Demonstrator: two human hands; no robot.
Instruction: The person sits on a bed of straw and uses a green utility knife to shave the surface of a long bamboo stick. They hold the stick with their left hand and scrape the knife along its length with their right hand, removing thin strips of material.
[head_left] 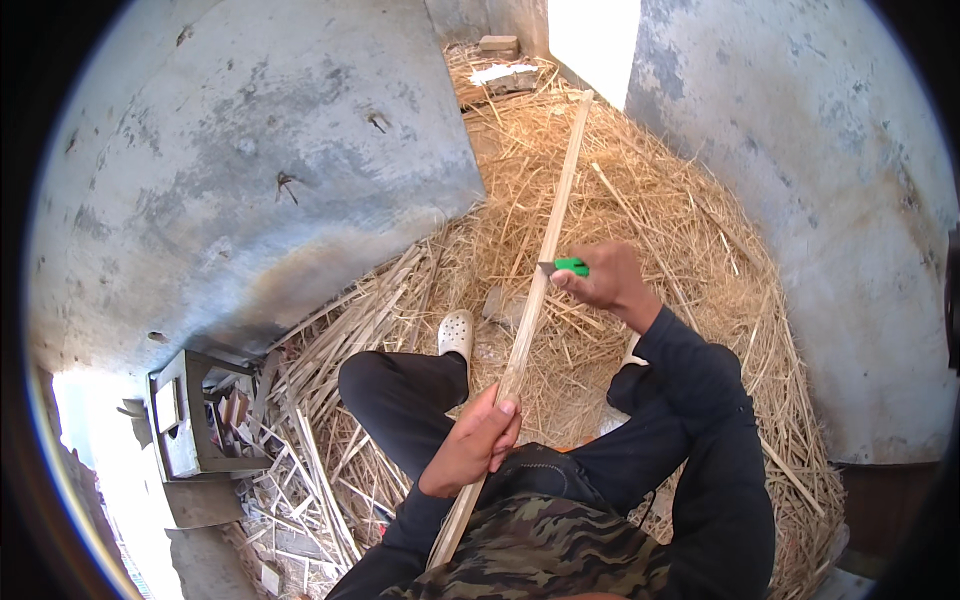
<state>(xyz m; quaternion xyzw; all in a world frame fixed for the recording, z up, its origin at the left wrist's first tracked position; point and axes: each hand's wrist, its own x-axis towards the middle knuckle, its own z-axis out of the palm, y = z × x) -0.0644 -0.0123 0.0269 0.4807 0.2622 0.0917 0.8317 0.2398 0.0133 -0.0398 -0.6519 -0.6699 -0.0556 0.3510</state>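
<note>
At the left, a small wooden stand [188, 462] is beside a heap of loose strips [352, 325]. Next, the left hand [472, 443] has its fingers wrapped around a long pale strip [522, 345], which slants from the person's lap up and away over the straw [500, 205]. That grip should be firm enough to stop the strip rolling, with the thumb well apart from the cutting edge. Further right, the right hand [610, 280] has its fingers closed around the green handle of a knife [572, 267], its blade at the strip; how deep it bites, I cannot tell. A low blade angle, light even pressure and strokes directed away from the left hand and the legs [405, 395] would probably serve best.
</note>
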